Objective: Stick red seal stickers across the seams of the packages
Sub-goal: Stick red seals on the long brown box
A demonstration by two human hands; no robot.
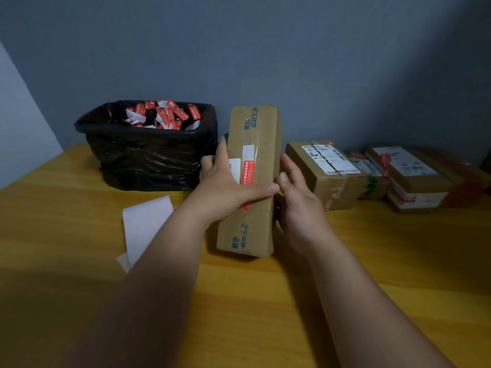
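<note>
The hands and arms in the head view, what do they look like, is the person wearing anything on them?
Both the left hand and the right hand are bare: no gloves, and no rings, watch or bracelet show. Both forearms are uncovered right down to the bottom edge of the picture, so no sleeve is in view. The nails that show are short and unpainted. No markings are visible.

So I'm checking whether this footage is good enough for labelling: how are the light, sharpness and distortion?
Head view: dim, bluish light, with dark vignetting in the corners; wide-angle bending curves the table edge; the red seal sticker on the long package is legible as red but its print is soft; the far packages at right look smeared.
</note>
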